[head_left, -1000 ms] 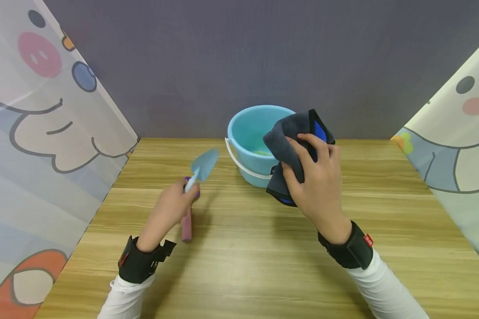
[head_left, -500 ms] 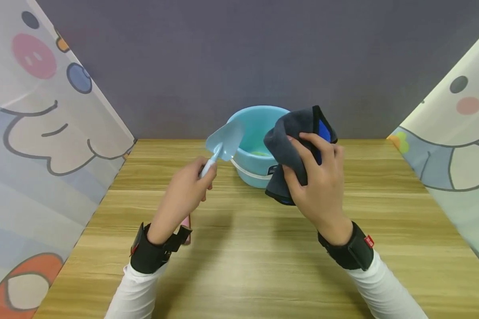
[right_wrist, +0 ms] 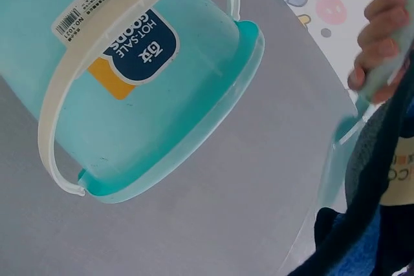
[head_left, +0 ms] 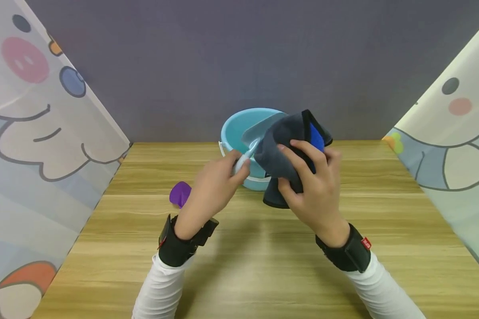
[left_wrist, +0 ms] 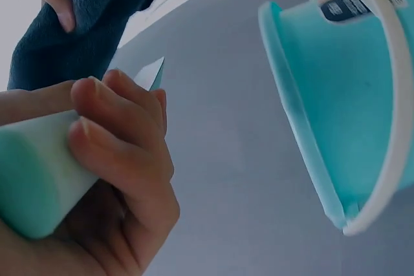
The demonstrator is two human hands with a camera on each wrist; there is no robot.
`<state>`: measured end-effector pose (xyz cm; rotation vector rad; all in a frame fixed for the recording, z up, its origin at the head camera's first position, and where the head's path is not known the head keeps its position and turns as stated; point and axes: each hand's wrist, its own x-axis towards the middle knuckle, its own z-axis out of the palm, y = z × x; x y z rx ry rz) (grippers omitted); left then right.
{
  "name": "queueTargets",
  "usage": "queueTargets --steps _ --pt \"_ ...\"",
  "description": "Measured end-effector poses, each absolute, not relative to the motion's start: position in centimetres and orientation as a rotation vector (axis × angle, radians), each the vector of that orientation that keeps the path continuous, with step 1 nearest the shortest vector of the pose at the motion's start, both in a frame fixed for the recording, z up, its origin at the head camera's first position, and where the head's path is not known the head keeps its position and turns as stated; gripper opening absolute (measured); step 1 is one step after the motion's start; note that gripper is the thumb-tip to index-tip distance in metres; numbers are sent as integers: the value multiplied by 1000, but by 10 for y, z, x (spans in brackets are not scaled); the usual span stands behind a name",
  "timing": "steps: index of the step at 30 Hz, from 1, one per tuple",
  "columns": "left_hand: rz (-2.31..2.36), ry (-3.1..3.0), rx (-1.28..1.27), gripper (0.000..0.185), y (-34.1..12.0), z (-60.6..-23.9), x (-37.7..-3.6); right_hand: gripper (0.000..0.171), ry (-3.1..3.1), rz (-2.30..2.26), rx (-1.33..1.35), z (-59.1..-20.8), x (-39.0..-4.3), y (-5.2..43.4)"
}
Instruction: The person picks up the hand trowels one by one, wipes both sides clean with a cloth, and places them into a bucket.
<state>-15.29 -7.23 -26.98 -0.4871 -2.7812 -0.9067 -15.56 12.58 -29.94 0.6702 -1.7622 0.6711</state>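
Observation:
My left hand (head_left: 213, 188) grips a light blue toy trowel (head_left: 244, 160) by its handle, the blade pointing up and right over the bucket. The tip of the blade is hidden behind the cloth. In my right hand (head_left: 318, 188) a dark grey cloth (head_left: 281, 135) with a blue underside and black edging is bunched up, one corner hanging down. The trowel handle (left_wrist: 39, 166) shows within the curled fingers in the left wrist view. Behind both hands stands a light blue bucket (head_left: 232, 128), its front right side covered by the cloth. The right wrist view shows the trowel blade (right_wrist: 333, 166) beside the cloth (right_wrist: 359, 244).
A purple piece (head_left: 179, 194) lies on the wooden table (head_left: 263, 266), left of my left forearm, partly covered by it. The bucket's white handle (right_wrist: 58, 108) hangs down its front. A grey wall (head_left: 183, 66) rises behind, with cartoon-printed panels (head_left: 455, 155) at both sides.
My left hand has carried the trowel rightward and up, from above the purple piece to the bucket and against the cloth in view. The right hand with the cloth has barely shifted.

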Motion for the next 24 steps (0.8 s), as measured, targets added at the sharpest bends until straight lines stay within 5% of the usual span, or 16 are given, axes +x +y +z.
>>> queueTargets --steps 24 --pt "-838 -2635 -716 16 -54 -280 -142 42 -1836 595 740 -311 -162 121"
